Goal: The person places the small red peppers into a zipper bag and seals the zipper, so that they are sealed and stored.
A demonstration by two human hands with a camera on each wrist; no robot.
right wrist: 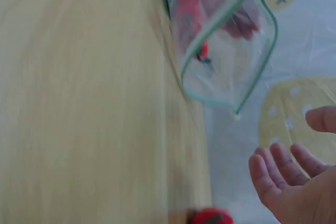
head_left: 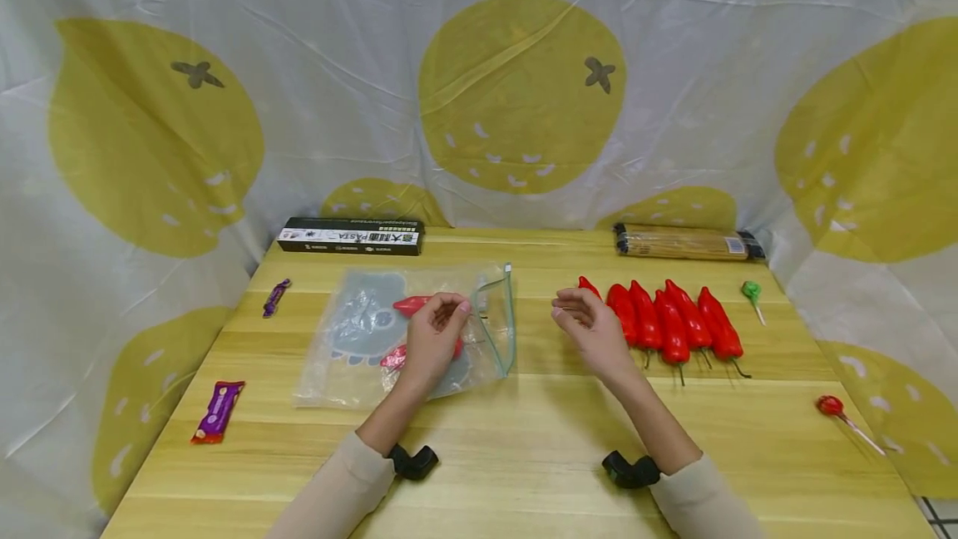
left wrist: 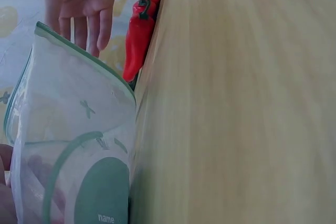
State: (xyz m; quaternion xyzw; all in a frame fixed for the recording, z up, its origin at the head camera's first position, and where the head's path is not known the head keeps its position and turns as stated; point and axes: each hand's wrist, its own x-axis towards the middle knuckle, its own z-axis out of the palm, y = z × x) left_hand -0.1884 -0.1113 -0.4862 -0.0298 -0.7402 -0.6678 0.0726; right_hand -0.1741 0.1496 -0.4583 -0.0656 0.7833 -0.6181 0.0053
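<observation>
A clear zip bag [head_left: 329, 381] with a green-edged mouth lies on the table, its mouth standing open toward the right. Red peppers [head_left: 410, 305] show through its film. My left hand [head_left: 434, 335] pinches the bag's upper side near the mouth; in the left wrist view its fingers [left wrist: 6, 179] are only partly visible. Off to the right of the mouth, my right hand [head_left: 596, 335] hovers with fingers loosely bent and nothing held, as the right wrist view also shows. Beside it, several red peppers [head_left: 671, 331] lie in a row, the leftmost partly hidden by this hand.
At the back stand a black pasta box [head_left: 348, 237] and a bundle of noodles [head_left: 684, 242]. Wrapped sweets [head_left: 219, 412] lie along the left side. A green lollipop [head_left: 752, 291] and a red lollipop [head_left: 831, 406] lie at the right. A lemon-print cloth [head_left: 524, 94] hangs behind.
</observation>
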